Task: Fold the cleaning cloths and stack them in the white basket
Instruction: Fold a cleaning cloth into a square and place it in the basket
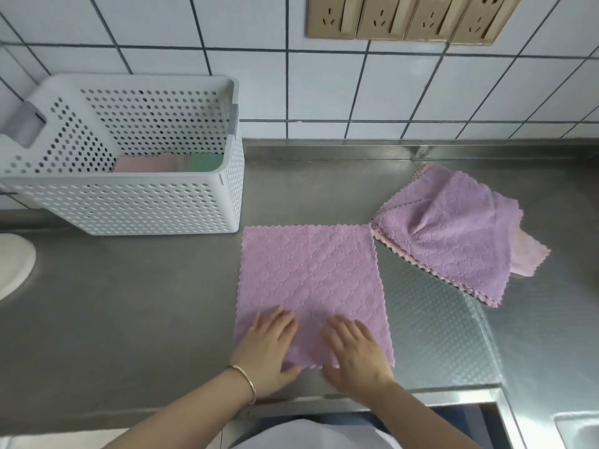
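A purple quilted cloth (311, 280) lies spread flat on the steel counter in front of me. My left hand (267, 346) rests flat on its near left part, fingers straight. My right hand (355, 350) lies flat on its near right part. A loose pile of cloths (453, 231), purple on top with a pink one (526, 257) beneath, sits to the right. The white perforated basket (136, 202) stands at the left against the wall, with folded pink (146, 163) and green (205, 162) cloths inside.
The steel counter (129, 303) runs under everything, with a textured patch (431, 328) to the right. A tiled wall (324, 92) with a row of sockets (408, 17) stands behind. A white rounded object (13, 264) sits at the left edge. The counter's front edge is just below my wrists.
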A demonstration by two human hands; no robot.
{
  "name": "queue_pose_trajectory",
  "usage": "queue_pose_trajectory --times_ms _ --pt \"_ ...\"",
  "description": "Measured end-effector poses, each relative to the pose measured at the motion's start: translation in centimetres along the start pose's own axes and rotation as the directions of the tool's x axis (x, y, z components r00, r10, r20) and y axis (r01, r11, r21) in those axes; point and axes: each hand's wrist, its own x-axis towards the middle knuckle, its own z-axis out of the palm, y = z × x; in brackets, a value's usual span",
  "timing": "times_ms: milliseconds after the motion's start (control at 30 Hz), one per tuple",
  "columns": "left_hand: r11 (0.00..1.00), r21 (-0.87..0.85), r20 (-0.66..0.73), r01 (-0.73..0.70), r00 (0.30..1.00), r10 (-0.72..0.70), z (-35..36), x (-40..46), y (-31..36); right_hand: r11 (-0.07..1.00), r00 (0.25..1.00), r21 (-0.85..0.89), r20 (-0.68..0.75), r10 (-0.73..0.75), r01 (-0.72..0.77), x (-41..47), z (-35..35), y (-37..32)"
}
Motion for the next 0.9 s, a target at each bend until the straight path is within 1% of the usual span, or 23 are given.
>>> queue_pose_trajectory --times_ms 33,100,167,233,267,333,367,433,500,533,567,600,667,700,733,800,900 --pt "0.999 -0.008 0.007 -0.036 0.999 0.036 0.1 -0.4 0.6 0.999 1.0 0.045 0.006 -0.008 0.008 -0.3 0.4 -0.8" --pt "0.997 0.002 0.005 -0.081 0.997 0.081 0.4 -0.8 1.2 0.997 1.0 0.077 -0.017 -0.008 0.009 -0.5 0.9 -1.8" --pt "0.995 0.039 0.039 -0.093 0.995 0.091 0.6 -0.9 1.1 0.998 0.999 0.063 -0.043 -0.008 0.01 -0.4 1.1 -2.0" --pt "0.995 0.031 0.087 -0.09 0.992 0.087 0.6 -0.9 0.6 0.999 0.998 0.043 -0.061 -0.026 0.028 -0.2 1.0 -1.7" --pt "0.993 0.032 0.072 -0.111 0.992 0.108 0.6 -1.0 0.3 0.998 0.997 0.044 -0.065 -0.033 0.036 -0.2 0.9 -1.4" --pt "0.985 0.012 -0.037 -0.17 0.985 0.17 0.5 -1.3 -0.6 0.997 0.997 0.061 -0.076 -0.032 0.037 0.0 0.6 -0.3" --pt "0.984 -0.012 -0.051 -0.177 0.983 0.176 0.2 -1.5 -1.2 0.997 0.996 0.08 -0.086 -0.017 0.024 -0.1 0.3 0.3" --pt "0.988 -0.075 -0.059 -0.135 0.99 0.131 -0.6 -1.8 -2.4 0.994 0.997 0.104 -0.078 0.029 -0.021 -0.6 -0.4 1.9" --pt "0.974 -0.228 -0.033 -0.005 0.999 -0.003 -1.3 -2.4 -3.0 0.989 0.995 0.12 -0.043 0.089 -0.084 -1.1 -1.1 3.8" --pt "0.942 -0.329 -0.02 0.067 0.997 -0.078 -1.3 -2.7 -3.2 0.984 0.993 0.141 -0.026 0.118 -0.114 -1.4 -1.4 4.6" --pt "0.912 -0.386 -0.015 0.134 0.988 -0.152 -1.5 -2.9 -3.3 0.977 0.99 0.165 -0.01 0.139 -0.135 -1.6 -1.8 5.2" --pt "0.894 -0.406 -0.004 0.19 0.978 -0.21 -1.9 -2.8 -3.3 0.966 0.988 0.207 0.013 0.154 -0.154 -1.6 -2.3 5.6" --pt "0.838 -0.459 0.109 0.295 0.955 -0.276 -3.1 -2.5 -3.2 0.943 0.979 0.263 0.066 0.194 -0.205 -1.1 -3.6 5.9" --pt "0.822 -0.458 0.167 0.34 0.94 -0.297 -3.9 -2.3 -3.2 0.93 0.969 0.277 0.113 0.219 -0.243 -0.8 -4.1 6.1" --pt "0.816 -0.447 0.22 0.368 0.929 -0.298 -4.6 -2.1 -3.3 0.915 0.952 0.287 0.192 0.237 -0.285 -0.6 -4.7 6.3" --pt "0.817 -0.419 0.338 0.397 0.903 -0.265 -5.6 -2.1 -3.8 0.917 0.895 0.218 0.38 0.236 -0.334 -0.1 -6.2 6.6" --pt "0.878 -0.311 0.503 0.365 0.847 -0.174 -6.0 -2.8 -4.3 0.939 0.808 0.152 0.563 0.173 -0.307 -0.4 -6.8 6.7"
